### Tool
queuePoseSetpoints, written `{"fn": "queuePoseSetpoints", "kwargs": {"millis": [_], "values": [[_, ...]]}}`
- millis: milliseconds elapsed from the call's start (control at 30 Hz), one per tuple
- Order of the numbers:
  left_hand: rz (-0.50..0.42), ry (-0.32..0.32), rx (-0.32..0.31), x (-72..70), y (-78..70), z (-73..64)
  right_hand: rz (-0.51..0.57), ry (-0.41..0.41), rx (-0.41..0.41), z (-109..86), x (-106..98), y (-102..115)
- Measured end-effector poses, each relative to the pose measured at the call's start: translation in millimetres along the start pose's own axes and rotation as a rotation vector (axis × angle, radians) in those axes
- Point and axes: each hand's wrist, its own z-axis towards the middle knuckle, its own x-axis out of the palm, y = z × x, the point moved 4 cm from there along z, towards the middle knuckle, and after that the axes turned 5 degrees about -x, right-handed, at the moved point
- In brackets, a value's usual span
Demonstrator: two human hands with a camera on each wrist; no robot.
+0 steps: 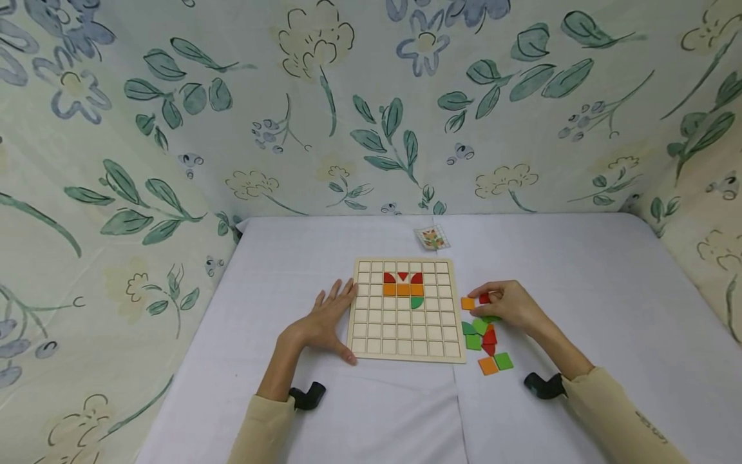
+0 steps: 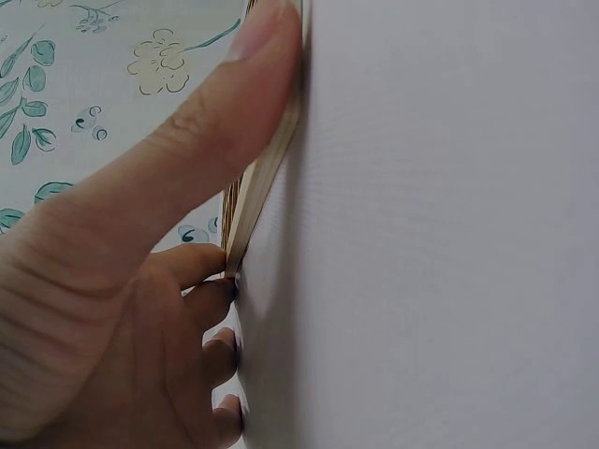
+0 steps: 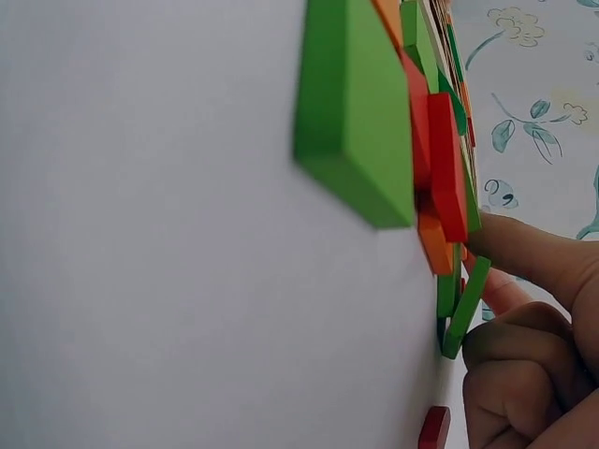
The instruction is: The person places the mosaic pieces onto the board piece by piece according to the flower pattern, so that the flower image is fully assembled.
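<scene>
A wooden grid board point(image 1: 382, 332) lies on the table. Near its top sit two red quarter-circles, a red triangle point(image 1: 402, 276), a row of orange squares point(image 1: 403, 290) and a green quarter-circle point(image 1: 417, 302). Spread along the board's left edge, my left hand point(image 1: 321, 325) touches it with its fingertips, the thumb at the near corner. Just right of the board, my right hand point(image 1: 510, 304) pinches an orange square tile point(image 1: 467, 303) between thumb and index finger. A red tile point(image 1: 484, 298) shows beneath that hand. In the right wrist view the pinched tile is mostly hidden.
Several loose green, red and orange tiles point(image 1: 473, 342) lie heaped right of the board, some overlapping. Nearer me are an orange square point(image 1: 488, 366) and a green square point(image 1: 504, 361). A small patterned packet or card point(image 1: 431, 238) lies behind the board. Floral cloth point(image 1: 382, 129) hangs behind the table.
</scene>
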Motion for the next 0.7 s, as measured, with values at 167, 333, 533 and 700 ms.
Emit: {"fn": "queuePoseSetpoints", "kwargs": {"millis": [167,333,533,700], "values": [[-0.002,0.005,-0.001,-0.4,0.3,0.5,0.008,-0.001,0.004,0.0,0.5,-0.2],[-0.007,0.001,0.001,0.2,0.4,1.0,-0.001,0.004,-0.018,1.1,0.9,0.9],[-0.011,-0.002,0.001,-0.1,0.1,0.4,-0.006,0.021,-0.037,2.6,2.2,2.7],[-0.007,0.0,-0.002,-0.1,-0.3,0.3,0.009,0.021,-0.033,3.6,3.2,3.5]]}}
